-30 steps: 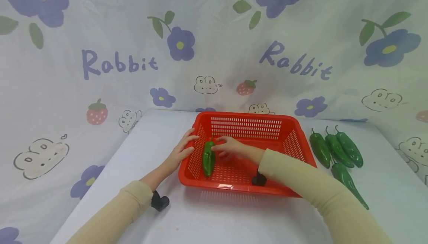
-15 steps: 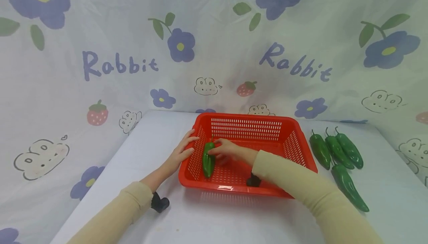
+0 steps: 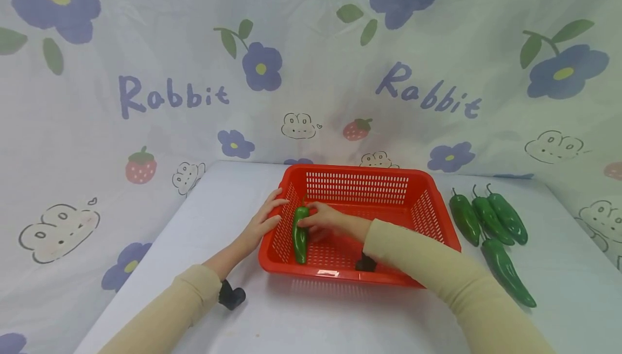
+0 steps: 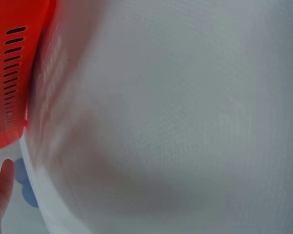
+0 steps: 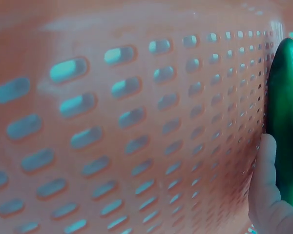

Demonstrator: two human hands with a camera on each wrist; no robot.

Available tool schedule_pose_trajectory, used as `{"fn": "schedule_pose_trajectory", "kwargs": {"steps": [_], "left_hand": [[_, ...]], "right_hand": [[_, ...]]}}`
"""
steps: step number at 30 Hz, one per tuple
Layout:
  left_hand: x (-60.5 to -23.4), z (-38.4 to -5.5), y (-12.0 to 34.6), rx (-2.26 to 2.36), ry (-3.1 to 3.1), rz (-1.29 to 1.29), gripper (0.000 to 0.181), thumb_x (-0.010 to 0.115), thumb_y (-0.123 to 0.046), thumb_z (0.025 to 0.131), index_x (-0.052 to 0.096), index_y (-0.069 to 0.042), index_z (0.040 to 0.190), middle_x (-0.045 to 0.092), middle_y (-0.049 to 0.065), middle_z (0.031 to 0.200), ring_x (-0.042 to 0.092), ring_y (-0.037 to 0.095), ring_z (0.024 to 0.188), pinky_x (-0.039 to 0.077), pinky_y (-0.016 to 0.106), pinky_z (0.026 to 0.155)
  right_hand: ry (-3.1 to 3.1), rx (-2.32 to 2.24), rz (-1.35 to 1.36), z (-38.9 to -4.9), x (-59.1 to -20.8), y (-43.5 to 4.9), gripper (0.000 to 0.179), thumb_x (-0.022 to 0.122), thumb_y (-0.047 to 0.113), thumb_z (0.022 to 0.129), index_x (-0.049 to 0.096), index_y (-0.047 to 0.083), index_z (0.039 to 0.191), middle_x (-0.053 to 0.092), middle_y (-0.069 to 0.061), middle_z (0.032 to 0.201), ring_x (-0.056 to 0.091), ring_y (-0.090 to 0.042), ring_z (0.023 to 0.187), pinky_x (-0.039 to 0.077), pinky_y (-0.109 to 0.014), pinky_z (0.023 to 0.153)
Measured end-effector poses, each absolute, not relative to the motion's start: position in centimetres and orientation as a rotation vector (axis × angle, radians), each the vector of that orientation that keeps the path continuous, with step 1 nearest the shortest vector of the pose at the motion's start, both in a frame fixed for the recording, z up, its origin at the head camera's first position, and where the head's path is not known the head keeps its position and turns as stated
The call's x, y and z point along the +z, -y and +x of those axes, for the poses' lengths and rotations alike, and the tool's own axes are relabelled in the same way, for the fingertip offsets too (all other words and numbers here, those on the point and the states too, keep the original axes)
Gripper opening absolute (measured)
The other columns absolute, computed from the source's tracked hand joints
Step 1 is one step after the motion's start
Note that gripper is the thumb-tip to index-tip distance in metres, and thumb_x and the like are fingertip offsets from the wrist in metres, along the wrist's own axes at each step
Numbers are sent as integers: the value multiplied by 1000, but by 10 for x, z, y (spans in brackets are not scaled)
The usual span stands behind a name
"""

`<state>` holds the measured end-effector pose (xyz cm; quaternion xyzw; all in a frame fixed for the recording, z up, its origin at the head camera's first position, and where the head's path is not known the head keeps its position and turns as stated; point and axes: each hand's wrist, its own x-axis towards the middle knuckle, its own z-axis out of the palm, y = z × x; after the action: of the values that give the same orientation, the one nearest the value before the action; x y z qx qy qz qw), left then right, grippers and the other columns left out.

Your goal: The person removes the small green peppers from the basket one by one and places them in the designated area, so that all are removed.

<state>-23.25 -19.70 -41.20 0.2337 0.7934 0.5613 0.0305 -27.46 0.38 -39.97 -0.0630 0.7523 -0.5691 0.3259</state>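
Observation:
A glossy green pepper (image 3: 301, 243) stands lengthwise along the left side inside a red perforated plastic basket (image 3: 359, 169). My right hand (image 3: 326, 220) reaches into the basket and pinches the pepper near its stem end. In the right wrist view the thumb (image 5: 264, 183) lies against the pepper (image 5: 285, 117), beside the basket wall (image 5: 93, 131). Fingers spread, my left hand (image 3: 257, 227) rests on the basket's left rim. At the edge of the left wrist view a straight finger (image 4: 4, 183) shows below the basket's outer wall (image 4: 12, 97).
To the right of the basket several green peppers (image 3: 491, 219) lie on the white tabletop (image 3: 223, 197). One long pepper (image 3: 507, 273) of that group points toward the near edge. Behind stands a printed curtain (image 3: 311, 62) with flowers and rabbits.
My right hand has moved slightly left and its fingers have come onto the pepper. The pepper has shifted a little left and toward me. The left hand has stayed on the rim.

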Motion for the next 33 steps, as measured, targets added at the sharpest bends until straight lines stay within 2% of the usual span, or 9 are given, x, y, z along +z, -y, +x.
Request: {"fn": "schedule_pose_trajectory", "kwargs": {"steps": [6, 15, 23, 30, 33], "left_hand": [[-413, -233, 198, 1722, -2461, 726, 41, 37, -16, 93, 38, 1, 131, 9, 13, 152, 6, 37, 138, 35, 53, 98], [-413, -232, 199, 1730, -2445, 721, 42, 37, -15, 93, 37, 1, 131, 8, 12, 152, 9, 36, 138, 43, 41, 95], [-413, -232, 198, 1734, -2439, 728, 41, 36, -16, 94, 38, -1, 132, 8, 10, 153, 8, 35, 139, 40, 49, 95], [-413, -234, 198, 1736, -2439, 740, 40, 37, -14, 94, 39, 0, 131, 9, 11, 152, 7, 35, 139, 41, 44, 96], [-413, -234, 198, 1735, -2437, 742, 39, 37, -14, 93, 39, 0, 130, 8, 12, 152, 8, 36, 138, 40, 46, 96]], "right_hand": [[-1940, -1521, -207, -272, -399, -1, 64, 66, 12, 82, 31, -1, 134, 58, -18, 105, 66, -30, 83, 55, -43, 70], [-1932, -1525, -279, -272, -403, 4, 57, 67, 14, 82, 37, 2, 130, 57, -16, 105, 66, -29, 83, 56, -41, 69], [-1949, -1532, -286, -272, -401, 5, 54, 68, 14, 81, 39, 1, 125, 58, -16, 104, 66, -28, 83, 56, -40, 68], [-1985, -1514, -265, -275, -399, 1, 62, 70, 15, 79, 36, -1, 128, 57, -16, 103, 66, -27, 81, 56, -39, 67], [-1968, -1526, -264, -275, -396, -4, 61, 69, 14, 79, 36, -1, 129, 58, -16, 103, 66, -27, 80, 56, -39, 68]]}}
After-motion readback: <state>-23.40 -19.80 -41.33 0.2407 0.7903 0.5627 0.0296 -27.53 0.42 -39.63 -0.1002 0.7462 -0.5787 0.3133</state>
